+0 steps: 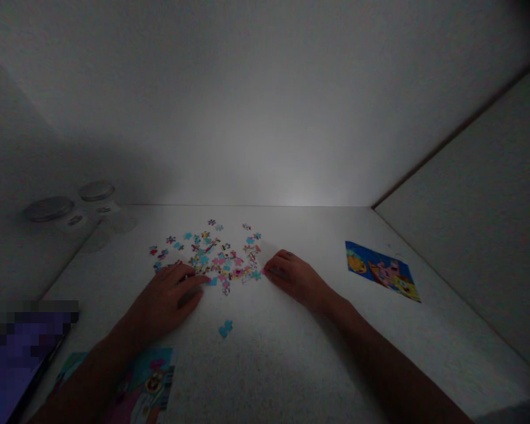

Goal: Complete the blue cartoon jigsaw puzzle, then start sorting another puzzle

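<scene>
Head cam, dim shot, looking fwd and down at a white speckled tabletop (291,359) boxed in by pale walls (477,235). Loose jigsaw pcs (207,259), mostly pink, teal and blue, lie scattered in a rough pile near mid-table, between both hands. L hand (165,300) is palm down at the near-left edge of the pile, fingers loosely curved and reaching over the pcs; can't tell if it's pinching one, fingertips too dark and small. R hand (294,278) is palm down at the pile's right edge, relaxed, not clenched, no pc visibly held, fingertips touching or just beside the outermost pcs. Two small blue pcs (225,328) sit joined or touching, apart from the pile, nearer the person, between the hands. Printed cartoon pic (382,271) lies flat at right, well apart from R hand, tilted relative to table edge. Another printed cartoon sheet or box (152,383) is under/beside L forearm at the near edge. Two glass jars w/ metal lids (59,213) stand in shadow past the table's left edge, hard to make out. Pixelated purple object (22,365) at bottom-left corner, blurred, can't tell what it is.
</scene>
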The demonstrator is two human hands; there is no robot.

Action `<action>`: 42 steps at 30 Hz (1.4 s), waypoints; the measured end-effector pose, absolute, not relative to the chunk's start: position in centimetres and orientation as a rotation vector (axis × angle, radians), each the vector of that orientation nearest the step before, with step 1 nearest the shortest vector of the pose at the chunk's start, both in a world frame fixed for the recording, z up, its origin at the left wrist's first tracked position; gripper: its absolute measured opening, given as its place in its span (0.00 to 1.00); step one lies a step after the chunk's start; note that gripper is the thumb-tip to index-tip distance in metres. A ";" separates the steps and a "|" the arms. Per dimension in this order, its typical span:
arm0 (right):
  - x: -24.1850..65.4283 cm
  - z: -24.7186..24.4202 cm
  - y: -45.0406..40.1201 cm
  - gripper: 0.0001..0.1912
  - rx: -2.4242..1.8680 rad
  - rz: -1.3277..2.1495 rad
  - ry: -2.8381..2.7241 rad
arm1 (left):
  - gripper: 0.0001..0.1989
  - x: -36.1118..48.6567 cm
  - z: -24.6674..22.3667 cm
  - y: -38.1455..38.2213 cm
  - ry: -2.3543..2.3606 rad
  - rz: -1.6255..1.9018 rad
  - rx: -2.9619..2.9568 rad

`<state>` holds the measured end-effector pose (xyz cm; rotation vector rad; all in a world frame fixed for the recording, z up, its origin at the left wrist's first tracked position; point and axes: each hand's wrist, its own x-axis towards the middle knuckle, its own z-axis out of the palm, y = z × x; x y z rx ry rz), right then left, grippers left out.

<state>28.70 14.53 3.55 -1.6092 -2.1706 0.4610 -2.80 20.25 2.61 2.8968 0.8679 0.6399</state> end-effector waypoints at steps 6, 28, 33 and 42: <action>27.0 2.9 14.6 0.13 -1.517 0.273 -2.173 | 0.15 -2.9 2.2 20.9 0.954 0.715 2.881; 24.7 4.1 12.7 0.16 -1.262 0.320 -2.492 | 0.18 -1.5 4.0 18.4 0.708 0.481 2.784; 24.8 4.2 12.8 0.14 -1.308 0.374 -2.526 | 0.17 -1.4 4.2 18.2 0.644 0.482 2.780; 23.4 4.1 12.3 0.24 -1.325 0.365 -2.521 | 0.17 -2.3 3.7 19.2 0.818 0.622 2.803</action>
